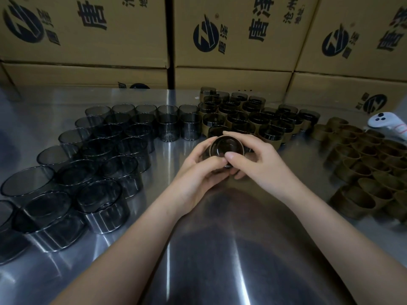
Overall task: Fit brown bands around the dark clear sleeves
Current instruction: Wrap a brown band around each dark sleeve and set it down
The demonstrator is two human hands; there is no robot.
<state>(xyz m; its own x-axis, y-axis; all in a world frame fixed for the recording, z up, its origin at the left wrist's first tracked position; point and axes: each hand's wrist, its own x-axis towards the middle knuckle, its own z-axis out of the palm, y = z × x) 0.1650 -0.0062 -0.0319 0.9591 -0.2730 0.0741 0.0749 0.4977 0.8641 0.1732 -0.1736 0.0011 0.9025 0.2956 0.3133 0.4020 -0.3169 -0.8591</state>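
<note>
Both hands hold one dark clear sleeve (223, 148) over the middle of the steel table, its open end facing me and a brown band around its rim. My left hand (199, 170) cups it from the left and below. My right hand (257, 159) grips it from the right, thumb across the front rim. Several bare dark sleeves (92, 164) stand in rows on the left. Several banded sleeves (246, 117) cluster behind my hands. Loose brown bands (370, 164) lie packed together on the right.
The shiny steel table (209, 249) reaches to my body. Stacked cardboard boxes (231, 40) wall off the back edge. A white controller (389, 125) lies at the far right, beyond the bands.
</note>
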